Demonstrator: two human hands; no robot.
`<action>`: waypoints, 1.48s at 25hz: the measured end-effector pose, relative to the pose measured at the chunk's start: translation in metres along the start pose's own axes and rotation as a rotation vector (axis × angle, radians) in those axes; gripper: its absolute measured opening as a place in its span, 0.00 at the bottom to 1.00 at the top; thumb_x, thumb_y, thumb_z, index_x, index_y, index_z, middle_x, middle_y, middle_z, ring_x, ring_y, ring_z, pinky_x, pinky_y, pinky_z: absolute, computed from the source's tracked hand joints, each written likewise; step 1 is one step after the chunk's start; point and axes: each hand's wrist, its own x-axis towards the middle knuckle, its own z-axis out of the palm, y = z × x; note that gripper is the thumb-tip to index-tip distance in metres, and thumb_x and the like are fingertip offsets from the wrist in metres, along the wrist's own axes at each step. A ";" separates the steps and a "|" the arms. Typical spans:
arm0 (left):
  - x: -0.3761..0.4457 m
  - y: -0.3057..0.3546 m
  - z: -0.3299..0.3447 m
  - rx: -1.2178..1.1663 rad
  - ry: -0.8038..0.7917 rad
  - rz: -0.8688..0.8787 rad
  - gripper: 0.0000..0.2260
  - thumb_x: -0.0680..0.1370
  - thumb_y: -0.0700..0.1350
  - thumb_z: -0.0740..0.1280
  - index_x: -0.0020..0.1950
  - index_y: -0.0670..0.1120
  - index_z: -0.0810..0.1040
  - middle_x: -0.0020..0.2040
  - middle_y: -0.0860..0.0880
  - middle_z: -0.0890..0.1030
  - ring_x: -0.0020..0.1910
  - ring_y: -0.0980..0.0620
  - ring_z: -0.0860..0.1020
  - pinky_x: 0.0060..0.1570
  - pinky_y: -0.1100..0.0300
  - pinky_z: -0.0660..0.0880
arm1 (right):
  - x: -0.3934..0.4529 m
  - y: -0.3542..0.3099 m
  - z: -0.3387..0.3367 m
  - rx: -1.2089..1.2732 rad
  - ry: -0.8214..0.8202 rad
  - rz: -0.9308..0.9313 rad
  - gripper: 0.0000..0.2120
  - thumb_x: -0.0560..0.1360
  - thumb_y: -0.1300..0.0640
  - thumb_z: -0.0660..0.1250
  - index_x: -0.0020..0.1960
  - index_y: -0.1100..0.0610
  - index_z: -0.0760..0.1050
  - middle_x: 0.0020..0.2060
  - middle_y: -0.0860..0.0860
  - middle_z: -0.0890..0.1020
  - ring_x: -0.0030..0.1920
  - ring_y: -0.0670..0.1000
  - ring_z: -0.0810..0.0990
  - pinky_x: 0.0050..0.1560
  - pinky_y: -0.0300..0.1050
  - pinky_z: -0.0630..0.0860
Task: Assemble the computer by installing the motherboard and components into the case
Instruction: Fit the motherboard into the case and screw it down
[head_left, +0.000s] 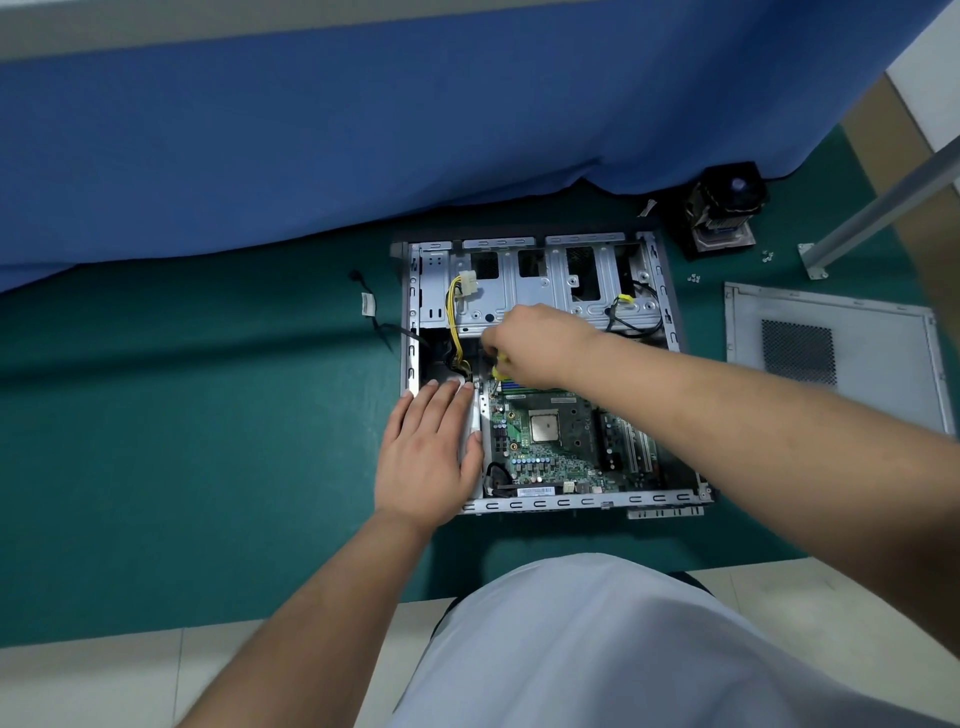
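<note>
- Both hands work at the case: the right hand (537, 343) is curled round a yellow-handled screwdriver (497, 370), tip down at the far left corner of the motherboard (561, 441); the left hand (428, 457) lies flat with straight fingers on the case's left side, bracing it and gripping nothing.
- Step in hand, by judgement: fixing the board to the case with a screw at that corner. The screw itself is hidden under the hand.
- Next move likely calls for keeping the driver upright over the hole, turning without slipping onto the board, then going on to the other mounting holes; which of them already hold screws cannot be told.
- Motherboard: green, lying flat in the near right part of the case, a square silver CPU (544, 427) bare at its middle with no cooler on it, slots toward its right edge.
- Case (550, 503): grey metal, lying open on its side on the green floor (208, 415), drive bays across the far part, a bundle of yellow and black cables (457, 317) hanging loose at the far left with a white plug, another black cable at the far right.
- Outward: a cooler (722, 213) with fan stands on the floor beyond the case's far right corner; the side panel (831, 343) lies flat to the right; a few small screws (693, 279) lie between them; a blue cloth (363, 130) hangs behind.
</note>
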 end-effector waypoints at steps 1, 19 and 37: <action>0.000 0.000 0.000 0.000 0.001 0.000 0.24 0.81 0.53 0.58 0.77 0.47 0.70 0.75 0.49 0.72 0.76 0.47 0.67 0.79 0.47 0.56 | 0.000 -0.004 0.001 0.016 0.026 0.085 0.17 0.83 0.43 0.62 0.57 0.56 0.78 0.46 0.54 0.77 0.44 0.57 0.75 0.40 0.49 0.73; 0.000 0.000 0.002 0.001 -0.001 0.000 0.24 0.81 0.53 0.58 0.77 0.47 0.70 0.75 0.49 0.72 0.76 0.47 0.67 0.79 0.47 0.56 | 0.001 -0.003 -0.004 -0.050 0.071 -0.018 0.14 0.84 0.46 0.61 0.60 0.55 0.76 0.50 0.55 0.78 0.48 0.59 0.78 0.42 0.50 0.74; 0.001 0.000 -0.003 -0.082 -0.012 -0.020 0.24 0.81 0.53 0.60 0.76 0.49 0.71 0.75 0.52 0.73 0.76 0.50 0.66 0.79 0.49 0.56 | -0.008 0.002 0.000 0.094 0.127 0.046 0.12 0.81 0.49 0.67 0.62 0.52 0.77 0.51 0.54 0.79 0.49 0.58 0.78 0.41 0.48 0.72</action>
